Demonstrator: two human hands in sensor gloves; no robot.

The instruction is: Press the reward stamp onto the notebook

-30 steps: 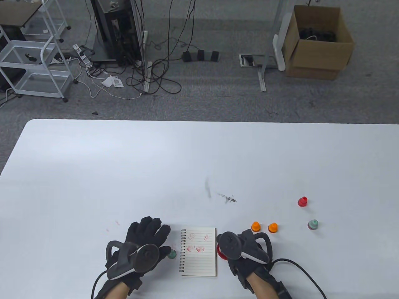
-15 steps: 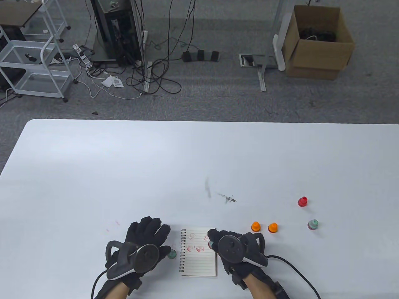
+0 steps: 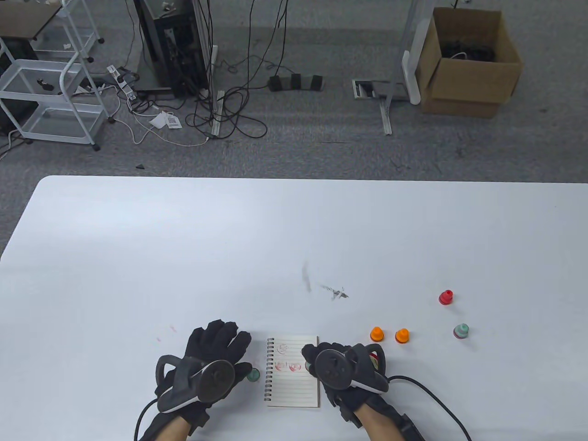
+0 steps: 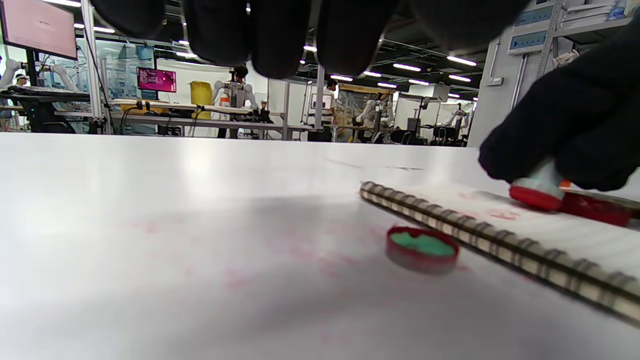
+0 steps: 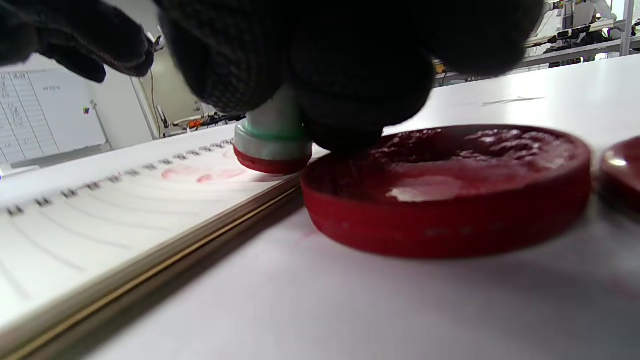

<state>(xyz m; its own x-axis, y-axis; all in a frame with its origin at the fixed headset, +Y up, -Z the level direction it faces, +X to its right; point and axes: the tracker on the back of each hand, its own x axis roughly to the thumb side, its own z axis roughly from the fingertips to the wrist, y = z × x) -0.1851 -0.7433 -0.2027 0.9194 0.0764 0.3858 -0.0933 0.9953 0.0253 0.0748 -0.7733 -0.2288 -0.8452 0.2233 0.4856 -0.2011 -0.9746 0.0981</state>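
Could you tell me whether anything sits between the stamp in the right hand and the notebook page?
Nothing visible does: the right hand grips the white-and-green stamp with the red base, already down on the lined spiral notebook beside the round red ink pad.

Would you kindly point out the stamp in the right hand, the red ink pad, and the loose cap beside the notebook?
stamp (image 5: pixel 274 142): right wrist view, on its white-and-green body.
red ink pad (image 5: pixel 450 200): right wrist view, on its side wall.
loose cap (image 4: pixel 422 247): left wrist view, on its green inside.
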